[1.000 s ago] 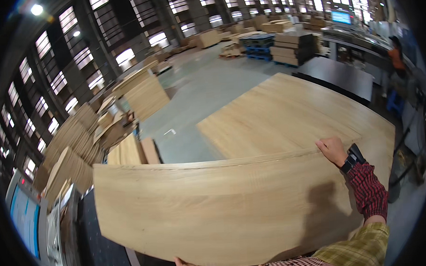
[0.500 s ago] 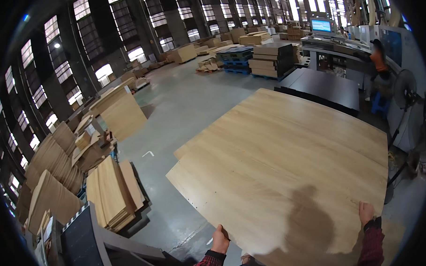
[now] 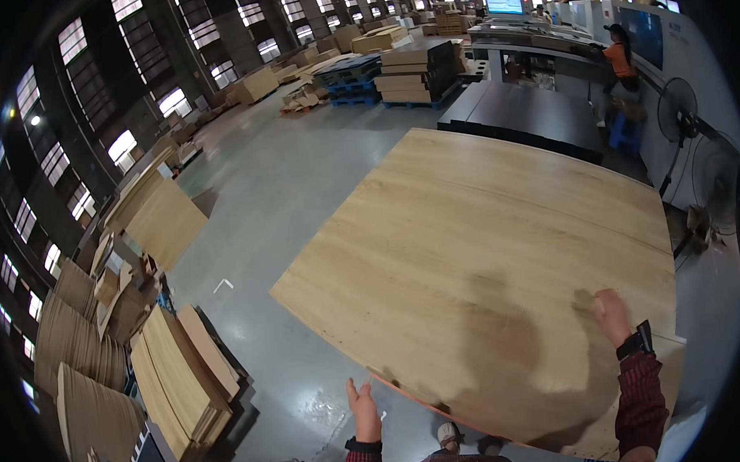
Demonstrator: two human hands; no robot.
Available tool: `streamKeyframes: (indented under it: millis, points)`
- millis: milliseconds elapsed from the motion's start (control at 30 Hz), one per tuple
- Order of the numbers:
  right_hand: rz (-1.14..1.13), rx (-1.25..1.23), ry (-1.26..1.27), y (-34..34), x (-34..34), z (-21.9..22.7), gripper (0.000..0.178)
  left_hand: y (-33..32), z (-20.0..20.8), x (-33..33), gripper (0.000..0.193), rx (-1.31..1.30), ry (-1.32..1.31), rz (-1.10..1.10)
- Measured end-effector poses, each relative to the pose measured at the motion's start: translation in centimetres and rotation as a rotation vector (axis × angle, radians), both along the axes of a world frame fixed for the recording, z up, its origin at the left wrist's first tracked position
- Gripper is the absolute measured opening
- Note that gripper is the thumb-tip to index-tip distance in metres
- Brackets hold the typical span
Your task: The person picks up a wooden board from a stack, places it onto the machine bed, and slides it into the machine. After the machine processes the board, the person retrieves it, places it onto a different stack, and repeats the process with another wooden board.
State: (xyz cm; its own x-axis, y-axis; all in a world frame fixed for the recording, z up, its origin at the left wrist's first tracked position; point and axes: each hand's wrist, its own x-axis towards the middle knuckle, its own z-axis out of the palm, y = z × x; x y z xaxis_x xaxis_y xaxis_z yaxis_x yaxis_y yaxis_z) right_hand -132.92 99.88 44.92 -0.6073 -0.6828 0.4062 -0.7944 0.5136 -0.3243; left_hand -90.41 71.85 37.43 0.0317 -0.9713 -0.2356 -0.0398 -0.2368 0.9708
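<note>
A large light wood-grain panel (image 3: pixel 435 229) fills the middle and right, lying flat. A seam runs across its far right part, and a step shows at its right edge. My left hand (image 3: pixel 364 410) is just off the near left edge of the panel, thumb and fingers apart, holding nothing. Over the right part of the panel is my right hand (image 3: pixel 612 316), with fingers curled in and nothing visible in them. Its shadow falls on the surface beside it. Whether its fingertips touch the panel I cannot tell.
Beyond the panel lies a stack with a dark top (image 3: pixel 529 115). Wood boards (image 3: pixel 175 376) are piled on the left floor. A standing fan (image 3: pixel 677 110) is at right; a person in orange (image 3: pixel 619 59) works by a machine. My shoe (image 3: pixel 449 434) shows below the panel.
My left hand has let go of the panel's edge. My right hand has moved from the near right part farther up over the panel. The offset at its left corner no longer shows.
</note>
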Motion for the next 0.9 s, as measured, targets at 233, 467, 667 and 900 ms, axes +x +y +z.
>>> streamKeyframes:
  millis: [233, 467, 667, 900]
  points:
    - [0.904, 0.209, -0.336, -6.6, 15.1, -6.0, 0.022, 0.8, -7.5, 9.4, 0.045, 0.315, 0.011, 0.024]
    - [1.441, 0.295, -0.865, -12.1, 33.7, -7.9, 0.028, 7.4, -13.9, 17.5, 0.041, 0.537, -0.056, -0.257]
    - [1.572, 0.425, -1.081, -16.7, 40.3, -5.4, 0.027, 10.6, -23.4, 31.1, 0.029, 0.476, -0.113, -0.168]
    - [1.411, 0.913, -0.886, -25.9, 47.7, -13.6, 0.036, 7.6, -20.9, 41.1, 0.026, 0.78, 0.32, 0.335]
